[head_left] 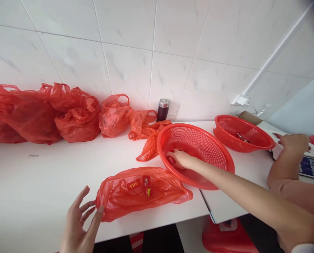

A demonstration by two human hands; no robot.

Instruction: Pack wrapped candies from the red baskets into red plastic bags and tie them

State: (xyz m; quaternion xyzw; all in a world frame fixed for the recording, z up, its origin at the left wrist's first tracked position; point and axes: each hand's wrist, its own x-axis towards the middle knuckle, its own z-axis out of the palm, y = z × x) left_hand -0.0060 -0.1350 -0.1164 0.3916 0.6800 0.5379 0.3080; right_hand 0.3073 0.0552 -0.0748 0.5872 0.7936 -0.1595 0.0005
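My right hand (182, 159) reaches down into a red plastic basket (226, 165) with perforated sides. Its bent fingers are closed around a small red wrapped packet (171, 160), and the basket's floor under the hand is partly hidden. At the left end of a red plastic bag (114, 200) lying on the table is my left hand (79, 219). Its fingers are spread, with the thumb and fingertips touching the bag's edge. Inside that bag lie a red packet with yellow lettering (133, 185) and other small wrapped packets (146, 180).
Several filled red bags (78, 123) line the tiled wall. A dark thermos (162, 111) stands behind the basket. Another red basket (245, 135) holds a few small items. A co-worker's arm (288, 165) is at the right. A red stool (225, 239) stands under the white table (54, 175).
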